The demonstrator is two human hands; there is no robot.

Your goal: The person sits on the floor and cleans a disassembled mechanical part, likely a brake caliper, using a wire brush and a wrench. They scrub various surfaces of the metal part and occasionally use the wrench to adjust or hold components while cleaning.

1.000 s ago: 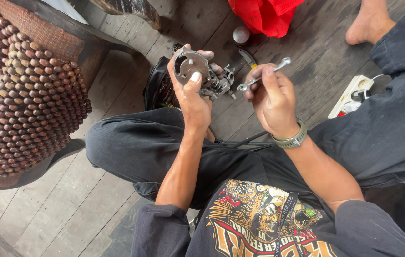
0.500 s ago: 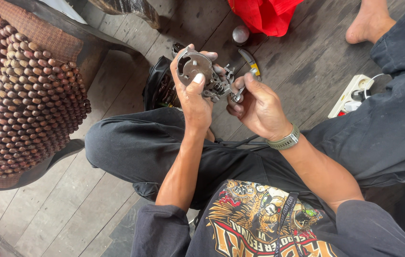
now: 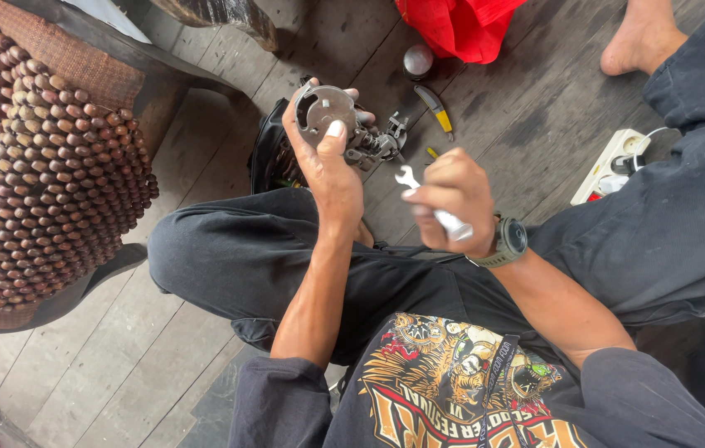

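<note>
The left hand [image 3: 329,162] is clamped on a grey metal engine part [image 3: 344,124], held up above the wooden floor [image 3: 502,108], thumb pressed on its round face. The right hand [image 3: 450,199] is closed around a small silver spanner [image 3: 429,202], its open end pointing toward the part but apart from it. Beyond the part on the floor lie a yellow-handled tool [image 3: 436,108], a round silver cap [image 3: 418,60] and a red bag [image 3: 456,25]. A white power strip [image 3: 610,162] sits to the right. A beaded seat cover [image 3: 33,166] fills the left. A dark tool bag [image 3: 274,158] is partly hidden behind the left wrist.
</note>
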